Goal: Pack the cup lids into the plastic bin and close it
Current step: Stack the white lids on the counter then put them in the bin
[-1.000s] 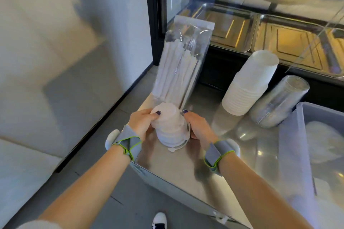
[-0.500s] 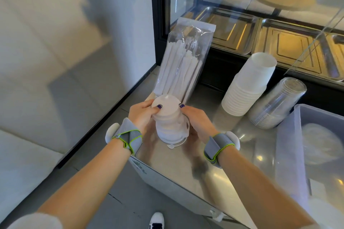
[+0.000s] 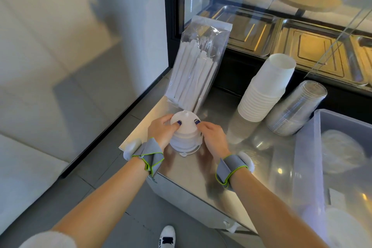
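A stack of white cup lids [image 3: 186,133] stands on the steel counter [image 3: 209,173] near its left end. My left hand [image 3: 162,132] grips the stack's left side, thumb on top. My right hand [image 3: 213,138] grips the right side, thumb on top as well. The translucent plastic bin [image 3: 316,147] sits at the right edge of view, open, with more white lids lying in it. No bin cover is visible.
A clear bag of paper-wrapped straws [image 3: 196,68] leans upright right behind the lid stack. A stack of white paper cups [image 3: 265,88] and a sleeve of clear plastic cups [image 3: 296,108] lie tilted between the lids and the bin. A glass display case [image 3: 281,16] backs the counter.
Both hands have stayed on the lid stack; it seems to sit slightly lower and more upright on the counter. The camera view shifted a little.
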The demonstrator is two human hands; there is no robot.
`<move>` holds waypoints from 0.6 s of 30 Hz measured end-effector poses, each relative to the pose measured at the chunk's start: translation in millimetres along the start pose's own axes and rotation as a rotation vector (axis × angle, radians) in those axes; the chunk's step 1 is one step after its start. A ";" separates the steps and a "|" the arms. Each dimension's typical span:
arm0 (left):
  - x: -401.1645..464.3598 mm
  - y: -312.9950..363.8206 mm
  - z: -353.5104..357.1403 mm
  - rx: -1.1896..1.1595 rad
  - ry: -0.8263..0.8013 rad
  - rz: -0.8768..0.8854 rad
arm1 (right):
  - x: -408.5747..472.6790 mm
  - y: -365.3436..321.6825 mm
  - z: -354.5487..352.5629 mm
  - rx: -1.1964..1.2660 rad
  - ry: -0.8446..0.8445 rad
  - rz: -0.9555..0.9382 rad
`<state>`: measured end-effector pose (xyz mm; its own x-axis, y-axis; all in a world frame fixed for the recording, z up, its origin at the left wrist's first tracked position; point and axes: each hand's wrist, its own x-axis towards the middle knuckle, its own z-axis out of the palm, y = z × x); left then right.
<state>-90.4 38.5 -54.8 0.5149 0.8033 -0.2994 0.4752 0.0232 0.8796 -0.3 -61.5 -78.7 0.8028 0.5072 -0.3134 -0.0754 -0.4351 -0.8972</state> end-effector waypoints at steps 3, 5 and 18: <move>0.6 -1.5 0.5 -0.083 -0.035 -0.076 | 2.7 3.3 2.5 0.007 -0.005 0.039; 1.0 -3.9 1.6 -0.124 -0.065 -0.195 | 3.3 5.5 3.6 0.025 -0.014 0.081; -3.0 -2.1 0.3 -0.462 -0.170 -0.313 | 3.4 -0.9 4.0 0.330 -0.071 0.309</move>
<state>-92.7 35.8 -55.9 0.5260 0.6103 -0.5923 0.2825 0.5315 0.7985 0.2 -56.4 -80.3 0.6715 0.4450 -0.5925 -0.4988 -0.3199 -0.8056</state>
